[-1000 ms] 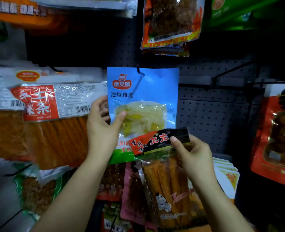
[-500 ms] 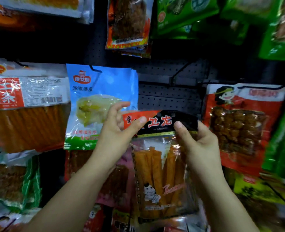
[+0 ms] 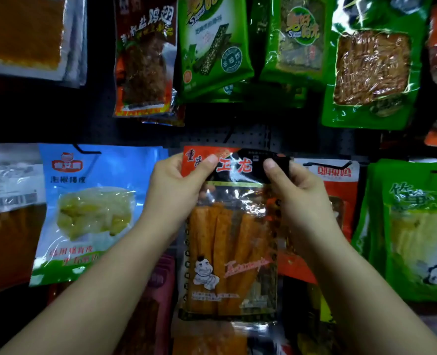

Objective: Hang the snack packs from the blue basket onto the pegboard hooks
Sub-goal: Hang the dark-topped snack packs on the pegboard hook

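A clear snack pack of orange sticks (image 3: pixel 230 252) with a red and black header is held upright in front of the dark pegboard (image 3: pixel 250 135). My left hand (image 3: pixel 176 190) pinches the header's left corner between thumb and fingers. My right hand (image 3: pixel 296 190) pinches its right corner. The header sits just below a bare stretch of pegboard; no hook shows through it. A blue pack of pickled pieces (image 3: pixel 94 211) hangs on a black hook to the left. The blue basket is out of view.
Hanging packs crowd every side: green packs (image 3: pixel 214 47) and a dark red pack (image 3: pixel 145 60) above, a red pack (image 3: pixel 337 190) and a green pack (image 3: pixel 414 226) at right, orange strip packs (image 3: pixel 9 213) at left, more packs below.
My left hand left the blue hanging pack and took the stick pack's left header corner. Both hands raised the stick pack and carried it rightward. The camera turned right and up.
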